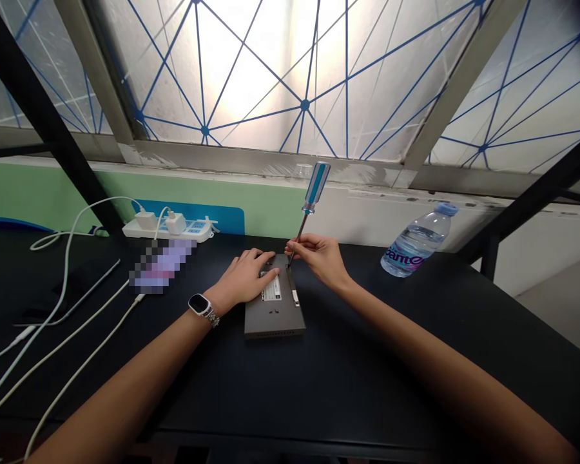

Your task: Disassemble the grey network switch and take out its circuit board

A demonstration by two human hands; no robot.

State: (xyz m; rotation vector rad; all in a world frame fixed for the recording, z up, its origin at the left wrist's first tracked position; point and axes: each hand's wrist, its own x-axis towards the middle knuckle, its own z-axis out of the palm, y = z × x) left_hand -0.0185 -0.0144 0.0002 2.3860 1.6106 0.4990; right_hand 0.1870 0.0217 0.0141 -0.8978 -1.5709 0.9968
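A flat grey box (pixel 274 309) lies on the dark bench (pixel 367 374), near the middle, its long axis running from near to far. Both hands meet at its far end. The left hand (pixel 245 276) lies flat on the far left part of the lid, fingers spread and pressing down, a watch (pixel 200 305) on the wrist. The right hand (pixel 320 254) is just beyond the far right corner, its fingertips pinching the metal shaft of a screwdriver (pixel 309 206) low down, close to the tip.

The screwdriver stands nearly upright, leaning a little to the right and away, with its blue-and-clear handle high above the hands. Its tip meets the box at the far right edge, right beside the left fingertips; whether it sits in a screw head is too small to tell. So the box lies under the left hand and just to the near left of the right hand, and the right hand alone holds the tool.

Well apart to the right lies a water bottle (pixel 417 241) on its side. To the far left sits a white power strip (pixel 169 227) with cables (pixel 67 335) trailing toward the near left.
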